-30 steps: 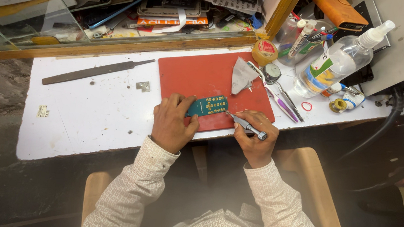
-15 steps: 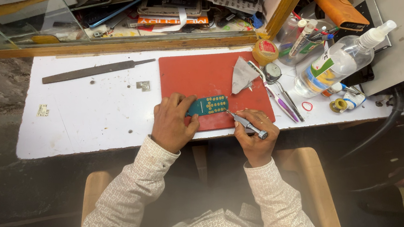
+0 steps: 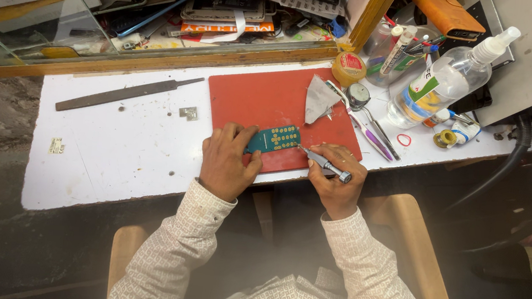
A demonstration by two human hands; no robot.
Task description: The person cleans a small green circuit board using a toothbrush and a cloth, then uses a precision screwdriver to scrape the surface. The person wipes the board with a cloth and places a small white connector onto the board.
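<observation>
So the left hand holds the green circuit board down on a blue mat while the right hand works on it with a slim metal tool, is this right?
Not quite: the mat is red, not blue, as the head view shows. The rest stands: the left hand holds the green circuit board down on it while the right hand works on it with a slim metal tool.

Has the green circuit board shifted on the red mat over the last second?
No. The green circuit board lies at the same spot near the red mat's front edge as before, pinned by the left hand, with the right hand's tool at its right end.
</observation>
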